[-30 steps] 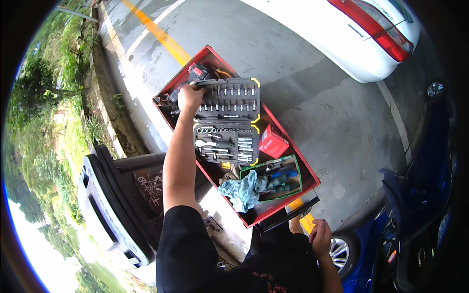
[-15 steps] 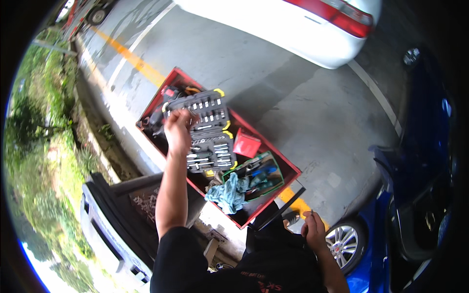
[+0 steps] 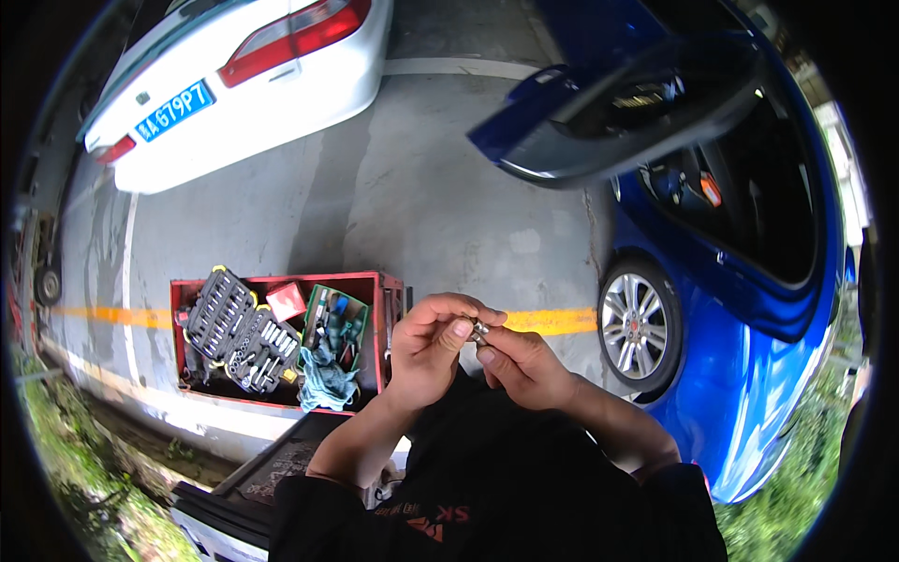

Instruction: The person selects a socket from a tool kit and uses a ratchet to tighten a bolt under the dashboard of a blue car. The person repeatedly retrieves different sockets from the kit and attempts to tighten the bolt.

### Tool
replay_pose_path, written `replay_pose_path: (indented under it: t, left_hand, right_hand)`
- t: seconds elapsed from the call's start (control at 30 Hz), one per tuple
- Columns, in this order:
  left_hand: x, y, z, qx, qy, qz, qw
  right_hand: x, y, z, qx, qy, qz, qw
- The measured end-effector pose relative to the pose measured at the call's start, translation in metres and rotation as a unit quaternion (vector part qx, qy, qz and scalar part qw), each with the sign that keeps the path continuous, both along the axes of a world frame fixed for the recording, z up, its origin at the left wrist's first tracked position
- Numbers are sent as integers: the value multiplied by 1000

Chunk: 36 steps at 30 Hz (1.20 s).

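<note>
In front of my chest both hands meet at the fingertips. My left hand (image 3: 433, 348) is closed, pinching a small shiny metal piece (image 3: 479, 330) that looks like a socket. The fingers of my right hand (image 3: 532, 367) close on the same spot from the other side. Whether it is one part or two joined together is too small to tell. To the left, an unfolded socket set case (image 3: 245, 330) with dark trays and yellow corners lies tilted in a red tool cart (image 3: 378, 323).
Also in the cart are a red box (image 3: 286, 301), a green tray (image 3: 316, 304) of hand tools and a teal rag (image 3: 326, 382). A blue car (image 3: 693, 393) with its door (image 3: 562, 140) swung open stands at right. A white car (image 3: 309, 103) is at the far left.
My left hand has left the socket case and come to my right hand at my chest. The view has turned right, so the cart now sits at left and the blue car shows more.
</note>
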<state>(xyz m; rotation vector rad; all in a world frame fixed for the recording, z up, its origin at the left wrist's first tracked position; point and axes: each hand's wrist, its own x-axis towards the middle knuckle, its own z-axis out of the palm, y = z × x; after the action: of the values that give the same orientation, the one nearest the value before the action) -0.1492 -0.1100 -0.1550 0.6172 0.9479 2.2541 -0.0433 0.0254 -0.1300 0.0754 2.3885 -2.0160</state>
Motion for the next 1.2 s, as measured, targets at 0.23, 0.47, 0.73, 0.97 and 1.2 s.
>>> replay_pose_path:
  t: [0.23,0.47,0.73,0.97,1.2]
  left_hand:
    - [98,66,32,24,26,-143,989]
    - [179,139,40,4,-12,-286,958]
    - [231,227,37,-40,42,-385,921]
    - [246,311,-9,-91,83,-381,916]
    - [221,451,-30,-201,-95,-484,846]
  right_hand:
    - [137,31,6,-82,101,-125,984]
    - [246,72,1,-185,82,-211,956]
    - [309,120,-4,-338,46,-291,894]
    - [302,187,-7,-359,20,-401,843]
    - [266,302,-27,-391,-33,-519,759]
